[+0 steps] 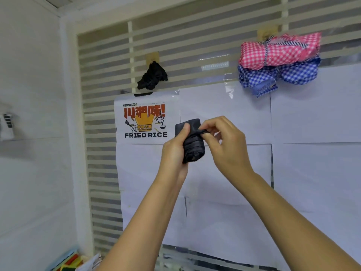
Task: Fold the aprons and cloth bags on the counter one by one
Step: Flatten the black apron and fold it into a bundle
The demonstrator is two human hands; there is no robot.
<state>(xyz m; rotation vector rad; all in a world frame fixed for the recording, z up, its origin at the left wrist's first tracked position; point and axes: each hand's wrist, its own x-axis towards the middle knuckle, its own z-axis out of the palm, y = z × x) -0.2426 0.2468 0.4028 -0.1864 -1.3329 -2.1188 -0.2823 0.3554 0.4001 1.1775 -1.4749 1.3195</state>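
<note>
A small rolled black cloth bundle [192,145] is held up in the air in front of the wall. My left hand [173,151] grips its left side, thumb pressed on the top. My right hand [224,141] pinches a black strap at the bundle's upper right. A second black bundle [152,77] hangs from a wall hook. A pink checked bundle [279,50] and a blue checked bundle [277,74], tied together, hang from another hook at the upper right.
A striped partition stands ahead, covered with white paper sheets [312,124] and a "FRIED RICE" poster [145,122]. A white wall [33,133] lies to the left. Colourful items [70,261] show at the bottom left corner. The counter is out of view.
</note>
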